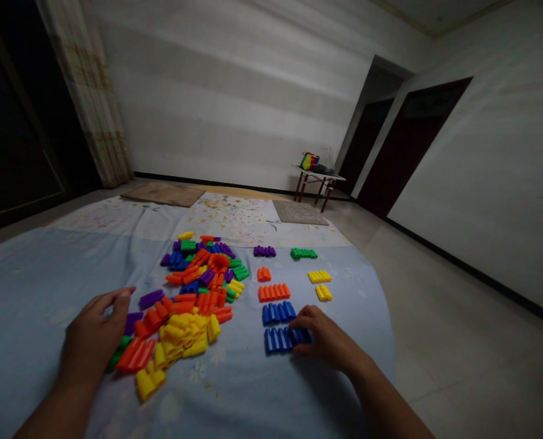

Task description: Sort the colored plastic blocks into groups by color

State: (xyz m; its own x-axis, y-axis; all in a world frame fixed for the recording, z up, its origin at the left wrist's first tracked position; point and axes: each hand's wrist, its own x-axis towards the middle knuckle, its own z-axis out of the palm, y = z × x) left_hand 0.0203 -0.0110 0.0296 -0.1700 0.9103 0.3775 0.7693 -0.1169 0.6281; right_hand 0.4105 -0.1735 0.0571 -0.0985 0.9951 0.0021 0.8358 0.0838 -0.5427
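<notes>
My right hand [321, 338] has its fingers around the right end of the front blue strip of round-topped plastic building blocks [276, 340], which lies on the blue cloth. Just behind it lies another blue strip [278, 313]. My left hand [94, 332] hovers at the left edge of a mixed pile, thumb and fingers stretched out, with nothing seen in it. Near that hand are orange blocks [136, 355], a purple block [151, 299] and partly covered green blocks [121, 352]. Yellow blocks [182, 335] form the pile's front.
Beyond the blue strips lie orange strips [274, 292], yellow strips [319, 277], a purple strip [264, 251] and a green strip [303, 253]. Two flat boards [164, 194] lie at the cloth's far edge. A small table [319, 174] carrying bags stands by the wall.
</notes>
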